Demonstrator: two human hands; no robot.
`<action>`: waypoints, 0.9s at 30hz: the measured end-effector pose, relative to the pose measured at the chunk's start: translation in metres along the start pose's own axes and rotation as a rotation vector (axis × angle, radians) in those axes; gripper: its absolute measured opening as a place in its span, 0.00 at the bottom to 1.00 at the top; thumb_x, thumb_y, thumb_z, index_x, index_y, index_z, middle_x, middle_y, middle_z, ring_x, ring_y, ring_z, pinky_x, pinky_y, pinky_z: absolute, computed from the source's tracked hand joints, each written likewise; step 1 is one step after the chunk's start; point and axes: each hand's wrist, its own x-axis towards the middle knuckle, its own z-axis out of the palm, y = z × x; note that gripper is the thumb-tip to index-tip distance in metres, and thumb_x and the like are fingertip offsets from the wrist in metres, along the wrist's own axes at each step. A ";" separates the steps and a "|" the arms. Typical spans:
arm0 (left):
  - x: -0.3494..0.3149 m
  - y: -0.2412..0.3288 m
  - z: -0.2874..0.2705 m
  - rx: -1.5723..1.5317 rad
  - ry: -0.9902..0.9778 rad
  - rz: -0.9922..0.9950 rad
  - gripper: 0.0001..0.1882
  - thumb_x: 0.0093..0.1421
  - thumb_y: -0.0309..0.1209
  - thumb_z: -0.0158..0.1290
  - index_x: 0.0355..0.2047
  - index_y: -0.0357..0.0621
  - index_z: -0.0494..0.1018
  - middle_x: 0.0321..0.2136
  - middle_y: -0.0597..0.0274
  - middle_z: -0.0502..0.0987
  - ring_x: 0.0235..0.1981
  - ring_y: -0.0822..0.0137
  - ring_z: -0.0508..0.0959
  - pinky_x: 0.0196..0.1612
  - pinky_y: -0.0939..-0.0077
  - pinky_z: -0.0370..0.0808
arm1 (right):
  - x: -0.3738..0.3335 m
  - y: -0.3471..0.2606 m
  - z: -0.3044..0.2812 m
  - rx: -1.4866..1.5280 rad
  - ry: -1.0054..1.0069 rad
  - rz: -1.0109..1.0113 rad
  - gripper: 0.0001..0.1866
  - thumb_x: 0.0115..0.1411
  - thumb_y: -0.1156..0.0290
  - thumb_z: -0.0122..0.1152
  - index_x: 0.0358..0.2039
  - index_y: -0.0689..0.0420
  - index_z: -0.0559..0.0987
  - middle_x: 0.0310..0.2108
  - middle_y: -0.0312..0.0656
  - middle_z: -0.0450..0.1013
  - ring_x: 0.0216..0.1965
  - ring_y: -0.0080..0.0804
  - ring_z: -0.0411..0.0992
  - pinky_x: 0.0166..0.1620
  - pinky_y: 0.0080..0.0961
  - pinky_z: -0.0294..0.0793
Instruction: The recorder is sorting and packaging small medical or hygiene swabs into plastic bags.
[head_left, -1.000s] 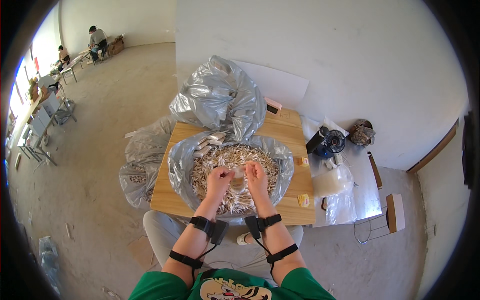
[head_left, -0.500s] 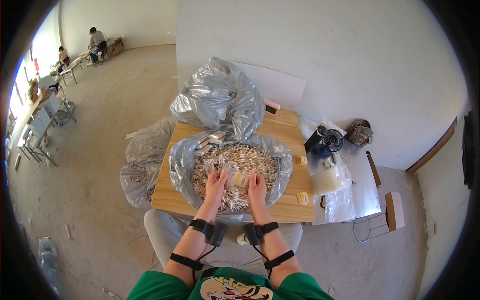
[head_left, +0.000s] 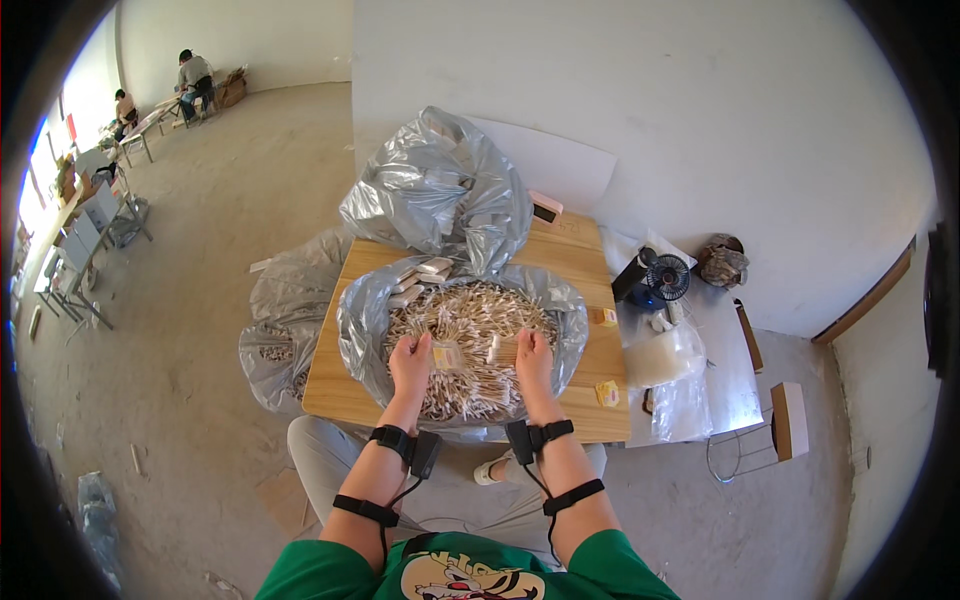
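A heap of loose cotton swabs (head_left: 470,305) fills a grey plastic bag (head_left: 566,310) spread wide on the wooden table in front of me. My left hand (head_left: 410,366) is closed on the edge of a small clear bag with a yellow label (head_left: 446,356). To its right, my right hand (head_left: 534,360) grips a small bundle of cotton swabs (head_left: 500,350), white tips toward the clear bag. Both hands are over the heap, a short gap between the bag and the bundle. Several filled packs (head_left: 425,275) lie at the heap's far left edge.
Another full grey bag (head_left: 435,190) stands at the table's (head_left: 325,385) far side. Yellow label cards (head_left: 607,393) lie on its right. A side table holds a black fan (head_left: 667,278) and clear plastic bags (head_left: 665,360). More sacks (head_left: 290,300) sit on the floor, left.
My hands have moved apart, the left going left with the labelled bag and the right going right. A bundle of cotton swabs now shows in my right hand.
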 end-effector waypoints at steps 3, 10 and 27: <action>0.002 0.012 -0.003 0.019 -0.029 -0.039 0.17 0.56 0.37 0.55 0.19 0.36 0.69 0.14 0.61 0.70 0.17 0.72 0.68 0.23 0.75 0.65 | 0.009 -0.005 -0.001 0.100 0.043 -0.130 0.14 0.61 0.61 0.50 0.31 0.61 0.70 0.23 0.49 0.70 0.26 0.48 0.69 0.31 0.35 0.67; -0.001 0.022 0.003 -0.089 -0.121 0.009 0.15 0.59 0.36 0.52 0.21 0.38 0.69 0.15 0.65 0.71 0.18 0.77 0.67 0.23 0.79 0.64 | -0.030 -0.018 0.014 0.118 -0.070 -0.191 0.10 0.61 0.66 0.50 0.35 0.60 0.69 0.27 0.51 0.71 0.29 0.48 0.71 0.32 0.36 0.69; -0.010 -0.011 -0.034 -0.399 0.008 -0.201 0.13 0.62 0.38 0.49 0.26 0.42 0.69 0.17 0.70 0.71 0.12 0.83 0.58 0.15 0.86 0.52 | -0.037 -0.006 -0.005 0.684 -0.356 0.230 0.10 0.45 0.86 0.60 0.29 0.59 0.76 0.29 0.32 0.71 0.34 0.22 0.70 0.40 0.19 0.69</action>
